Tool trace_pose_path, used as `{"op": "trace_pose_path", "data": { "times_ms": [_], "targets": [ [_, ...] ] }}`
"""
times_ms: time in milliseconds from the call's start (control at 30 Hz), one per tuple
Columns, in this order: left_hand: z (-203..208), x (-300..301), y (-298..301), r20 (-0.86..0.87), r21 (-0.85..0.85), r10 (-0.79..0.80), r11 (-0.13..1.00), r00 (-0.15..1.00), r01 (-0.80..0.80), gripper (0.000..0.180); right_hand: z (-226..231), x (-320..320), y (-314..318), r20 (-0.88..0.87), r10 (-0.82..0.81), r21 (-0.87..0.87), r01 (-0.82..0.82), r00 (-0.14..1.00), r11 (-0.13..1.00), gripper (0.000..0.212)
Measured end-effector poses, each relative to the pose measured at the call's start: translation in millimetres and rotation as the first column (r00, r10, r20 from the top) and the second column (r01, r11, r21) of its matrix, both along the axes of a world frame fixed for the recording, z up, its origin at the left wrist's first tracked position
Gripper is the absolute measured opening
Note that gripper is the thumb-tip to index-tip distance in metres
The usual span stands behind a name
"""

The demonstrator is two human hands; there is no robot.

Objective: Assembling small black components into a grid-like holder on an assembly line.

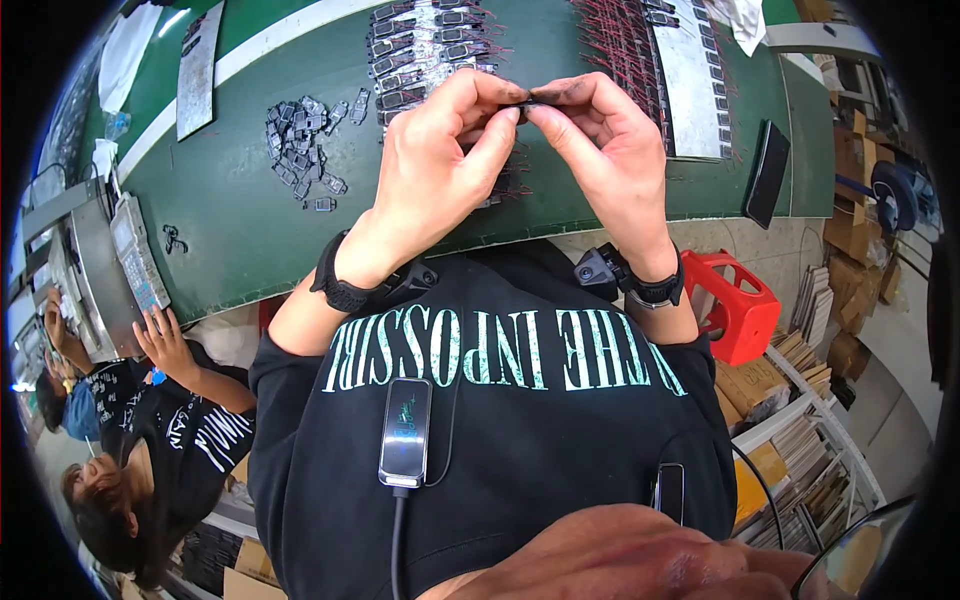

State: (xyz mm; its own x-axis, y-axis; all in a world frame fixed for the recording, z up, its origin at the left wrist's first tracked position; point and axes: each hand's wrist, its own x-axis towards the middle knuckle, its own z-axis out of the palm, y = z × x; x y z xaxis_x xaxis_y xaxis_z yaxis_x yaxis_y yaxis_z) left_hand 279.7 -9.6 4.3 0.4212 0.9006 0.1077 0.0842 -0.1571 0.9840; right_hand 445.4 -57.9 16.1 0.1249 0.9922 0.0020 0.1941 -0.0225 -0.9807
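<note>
Scanning the surface (235,245), I see loose parts (292,140) and a phone (767,175); left hand (430,165) and right hand (615,155) fingers (563,132) pinch a dark piece (528,103), mostly hidden.

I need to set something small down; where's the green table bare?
Bare green tabletop lies between the heap of small dark rectangular parts and its near edge, left of the left hand. A narrower gap separates the silver metal plate from the black rectangular phone. Rows of small black red-wired modules crowd the far middle.
</note>
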Motion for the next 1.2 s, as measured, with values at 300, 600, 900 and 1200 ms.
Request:
{"op": "trace_pose_path", "data": {
  "times_ms": [300, 600, 900, 1200],
  "targets": [
    [0, 6, 0, 0.164, -0.146, -0.002, 0.989, 0.986, 0.026, 0.024, -3, 3, -3, -0.125, -0.030, -0.038, 0.026, 0.992, 0.999, 0.014],
    [5, 8, 4, 0.077, -0.164, -0.056, 0.984, 0.995, 0.068, 0.035, -8, 5, -3, -0.157, -0.041, -0.024, 0.037, 0.987, 0.999, 0.017],
    [15, 12, -3, -0.094, 0.132, -0.094, 0.985, 0.991, 0.106, 0.046, 15, 19, -11, 0.317, -0.054, 0.146, 0.007, 0.947, 0.989, 0.015],
    [20, 4, -4, 0.022, -0.121, -0.182, 0.976, 0.983, 0.184, 0.051, 33, 137, 36, 0.572, -0.016, -0.013, 0.029, 0.820, 1.000, 0.016]
  ]
}}
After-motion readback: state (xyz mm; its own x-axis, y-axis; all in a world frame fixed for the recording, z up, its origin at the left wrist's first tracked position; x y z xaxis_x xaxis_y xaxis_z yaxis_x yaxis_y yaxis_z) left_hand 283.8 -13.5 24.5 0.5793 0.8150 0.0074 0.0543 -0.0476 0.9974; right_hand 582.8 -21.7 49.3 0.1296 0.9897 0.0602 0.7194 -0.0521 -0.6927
